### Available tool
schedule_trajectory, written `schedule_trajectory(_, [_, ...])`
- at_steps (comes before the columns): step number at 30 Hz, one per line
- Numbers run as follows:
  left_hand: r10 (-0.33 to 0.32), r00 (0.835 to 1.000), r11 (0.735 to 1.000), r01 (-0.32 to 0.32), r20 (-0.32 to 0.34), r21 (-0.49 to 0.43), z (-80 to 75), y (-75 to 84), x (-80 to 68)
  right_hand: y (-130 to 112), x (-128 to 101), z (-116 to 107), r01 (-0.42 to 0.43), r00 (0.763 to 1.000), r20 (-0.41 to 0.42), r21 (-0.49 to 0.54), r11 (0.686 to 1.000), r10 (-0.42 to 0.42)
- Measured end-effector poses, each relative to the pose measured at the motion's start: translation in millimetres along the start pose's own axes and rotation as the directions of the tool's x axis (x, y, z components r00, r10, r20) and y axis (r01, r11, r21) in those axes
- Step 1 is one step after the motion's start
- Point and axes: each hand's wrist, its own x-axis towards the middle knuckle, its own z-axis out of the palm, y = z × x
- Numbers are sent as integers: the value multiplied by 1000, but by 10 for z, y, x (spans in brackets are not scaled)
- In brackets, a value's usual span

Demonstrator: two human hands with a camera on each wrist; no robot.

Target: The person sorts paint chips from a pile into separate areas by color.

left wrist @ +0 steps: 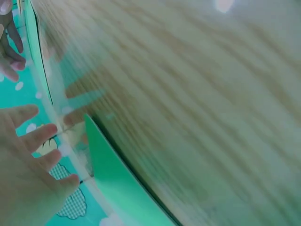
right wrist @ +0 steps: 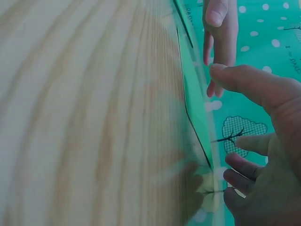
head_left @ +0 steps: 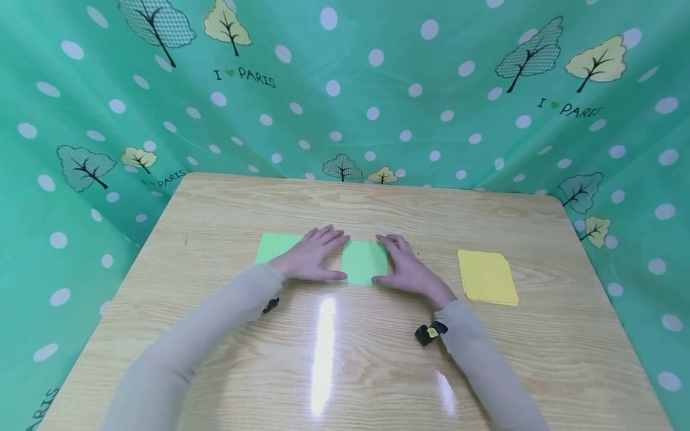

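Head view shows both the left hand and the right hand spread flat, pressing a green paper at the middle of the table, seemingly early in folding, the yellow sheets lying untouched to the right.

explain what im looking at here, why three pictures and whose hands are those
There is no machine here: a person works with two bare hands, wearing three cameras. The big picture comes from a camera on the head, looking down at a wooden table with a green spotted cloth hung behind it. The two close, blurry pictures come from cameras strapped to the wrists, skimming low over the tabletop. On the table lies a green sheet of paper. The left hand and the right hand both rest flat on it with straight fingers, pressing rather than gripping. To the right, untouched, lies a small stack of yellow paper.
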Motion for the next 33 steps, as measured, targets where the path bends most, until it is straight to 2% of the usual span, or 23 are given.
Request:
schedule_trajectory(7, [-16, 999, 999, 15, 37, 30, 3, 86, 61, 99, -68, -45, -10, 999, 35, -57, 998, 12])
schedule_trajectory(14, [-24, 998, 997, 19, 59, 79, 47, 79, 80, 151, -36, -46, 19, 997, 73, -158, 987, -7])
schedule_trajectory(20, [-13, 999, 1000, 14, 34, -20, 53, 70, 110, 141, 17, -44, 38, 997, 79, -214, 976, -21])
schedule_trajectory(33, [-11, 1000, 988, 11, 1, -151, 71, 53, 158, 133, 74, -61, 31, 998, 62, -188, 982, -20])
